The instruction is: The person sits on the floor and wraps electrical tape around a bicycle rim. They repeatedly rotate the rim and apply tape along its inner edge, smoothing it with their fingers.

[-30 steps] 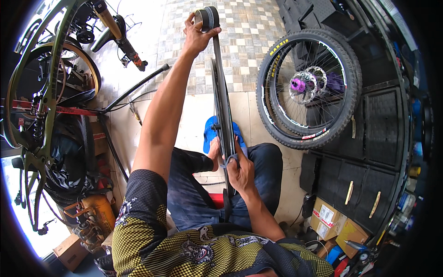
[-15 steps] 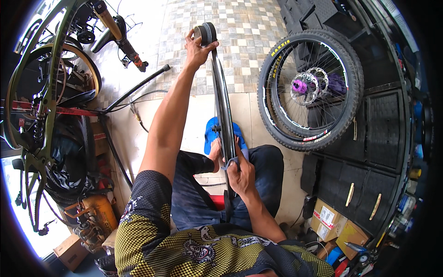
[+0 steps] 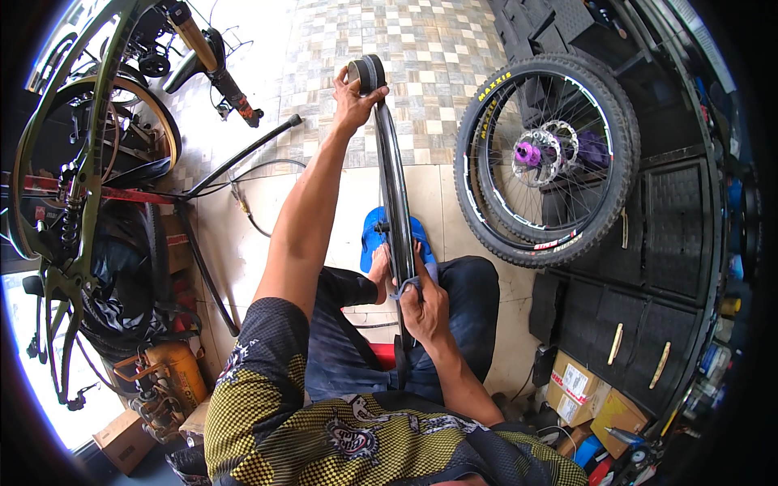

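A dark bicycle wheel rim (image 3: 396,190) stands edge-on between my legs, its glossy black channel facing up. At its far end my left hand (image 3: 355,105) is closed around a roll of dark tape (image 3: 372,73). A dark strip runs along the rim from the roll toward me. Nearer my lap, my right hand (image 3: 426,312) presses a small grey cloth (image 3: 408,286) onto the rim, fingers wrapped over its side. A loose black strap-like end (image 3: 401,360) hangs below that hand. The rim hides part of my feet in blue slippers (image 3: 373,235).
To the right, two tyred wheels (image 3: 478,206) lean against black cabinets (image 3: 664,231). On the left are a green bicycle frame (image 3: 97,154), a black stand leg (image 3: 243,154) and a yellow machine (image 3: 182,377). Cardboard boxes (image 3: 571,389) sit at the lower right.
My left hand and the tape roll have come slightly nearer to me and a little to the right. My right hand stays on the rim with the cloth, nearly unmoved.
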The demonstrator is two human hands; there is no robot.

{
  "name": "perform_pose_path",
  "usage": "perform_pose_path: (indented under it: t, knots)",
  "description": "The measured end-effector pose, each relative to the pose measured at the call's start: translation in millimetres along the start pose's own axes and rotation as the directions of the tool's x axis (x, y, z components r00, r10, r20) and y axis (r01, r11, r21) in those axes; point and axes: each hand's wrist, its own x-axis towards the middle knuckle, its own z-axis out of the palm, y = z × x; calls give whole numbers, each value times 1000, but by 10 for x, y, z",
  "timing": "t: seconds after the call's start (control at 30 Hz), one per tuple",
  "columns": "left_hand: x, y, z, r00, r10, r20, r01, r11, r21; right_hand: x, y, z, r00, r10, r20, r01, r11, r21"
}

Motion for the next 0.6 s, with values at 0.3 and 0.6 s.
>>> perform_pose_path:
  t: [0.3, 0.6]
  knots:
    - [-6, -87, 29, 999, 41, 10, -40, 997, -68, -21, 61, 8, 1000, -9, 11, 10, 1000, -14]
    - [-28, -52, 58, 1000, 22, 6, -22, 998, -62, -35, 108, 5, 1000, 7, 25, -7, 1000, -17]
